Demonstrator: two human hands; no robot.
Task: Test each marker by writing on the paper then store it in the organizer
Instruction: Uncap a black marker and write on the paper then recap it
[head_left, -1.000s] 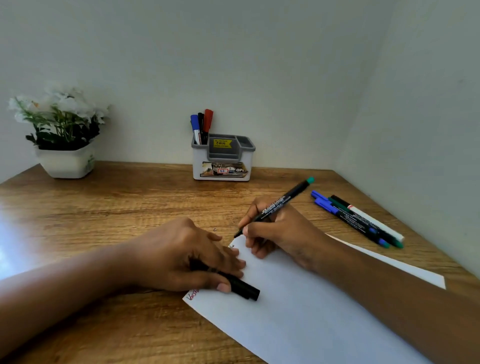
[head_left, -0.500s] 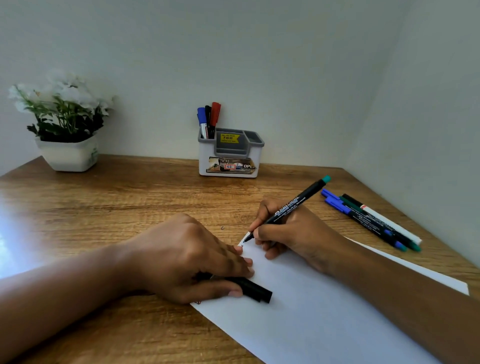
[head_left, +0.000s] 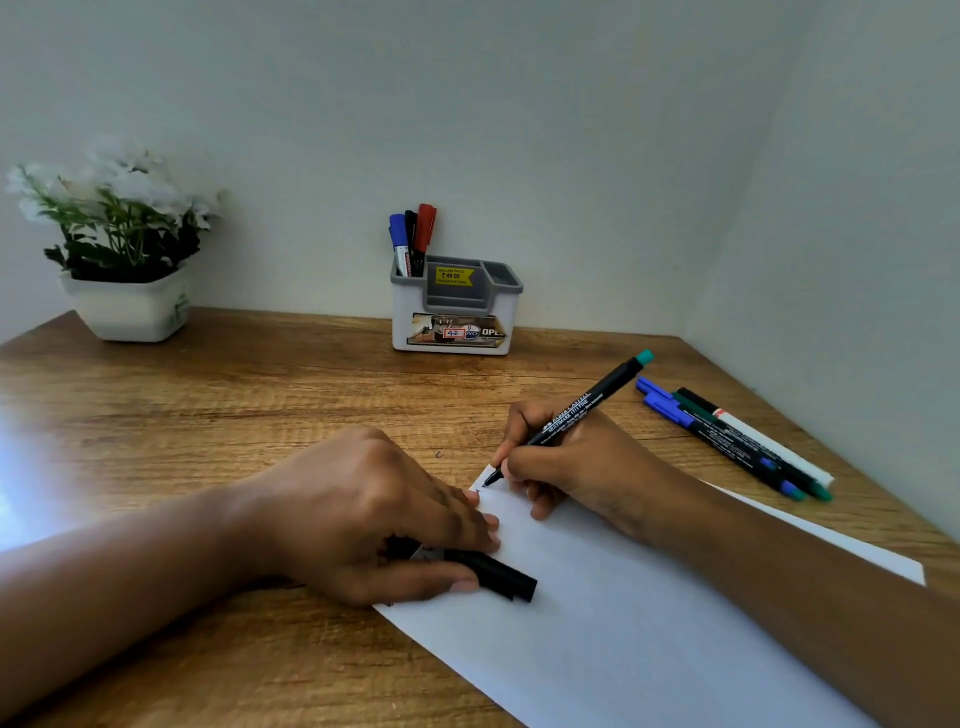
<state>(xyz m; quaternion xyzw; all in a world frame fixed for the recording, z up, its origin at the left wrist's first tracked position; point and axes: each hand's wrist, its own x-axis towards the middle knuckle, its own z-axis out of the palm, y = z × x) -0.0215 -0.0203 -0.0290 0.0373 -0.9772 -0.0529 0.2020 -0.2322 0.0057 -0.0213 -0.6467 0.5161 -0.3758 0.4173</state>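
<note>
Behind the white paper sheet (head_left: 623, 623), three markers (head_left: 413, 234) are stored in the grey plastic organizer (head_left: 454, 312). On the sheet, a green-ended black marker (head_left: 571, 415) is gripped by the right hand (head_left: 566, 462), its cap (head_left: 493, 574) by the left hand (head_left: 374, 514). Loose markers (head_left: 737, 436) are left untested.

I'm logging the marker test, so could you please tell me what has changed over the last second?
Very little: the right hand still grips the green-ended marker, tip at the paper's far corner, and nothing was let go. The left hand still holds the black cap down on the paper. Organizer and loose markers stayed put.
</note>
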